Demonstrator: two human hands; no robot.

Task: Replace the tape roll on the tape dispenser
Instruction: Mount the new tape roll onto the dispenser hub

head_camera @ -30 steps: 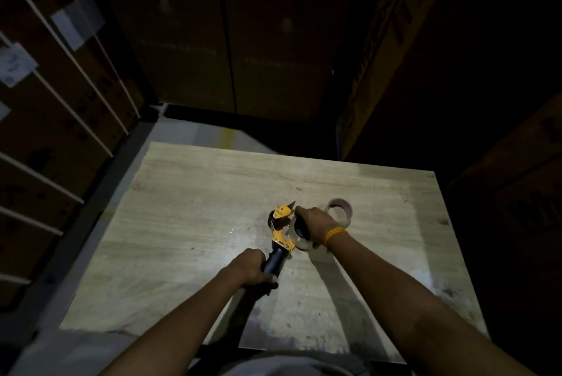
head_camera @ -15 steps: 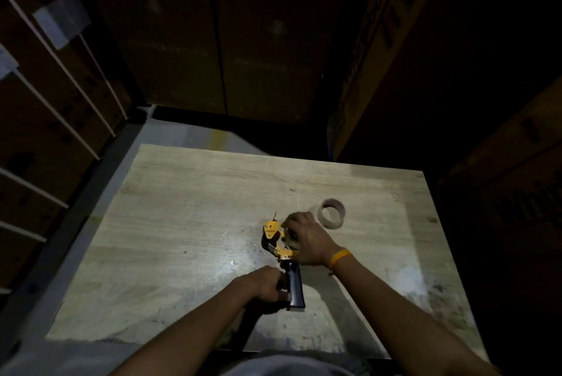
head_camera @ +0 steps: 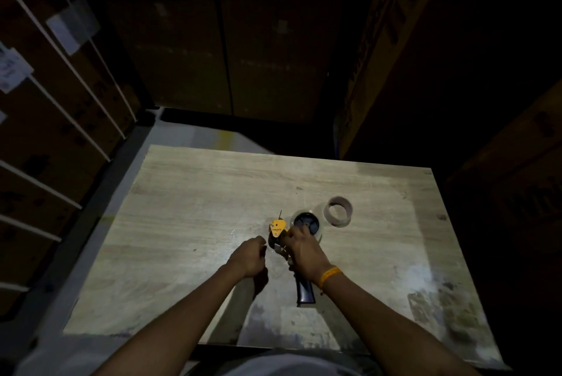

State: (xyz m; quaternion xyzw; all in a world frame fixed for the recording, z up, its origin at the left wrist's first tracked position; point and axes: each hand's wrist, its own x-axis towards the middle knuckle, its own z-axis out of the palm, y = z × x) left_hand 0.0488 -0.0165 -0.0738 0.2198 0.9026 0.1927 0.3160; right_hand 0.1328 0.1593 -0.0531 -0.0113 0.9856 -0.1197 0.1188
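One tape dispenser (head_camera: 284,231), one clear tape roll (head_camera: 307,223) sitting on its hub, and one empty cardboard core (head_camera: 339,211) just beside it, all on the wooden table (head_camera: 182,208). Right hand (head_camera: 301,249) lies over the dispenser's middle, fingers curled down onto it by the roll, black handle poking out below the wrist. Left hand (head_camera: 251,257) is right beside it, loosely clenched; can't tell if it's pinching anything. Everything around is super dark, just boxes.

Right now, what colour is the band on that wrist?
Orange-yellow wristband on the right wrist; head view.
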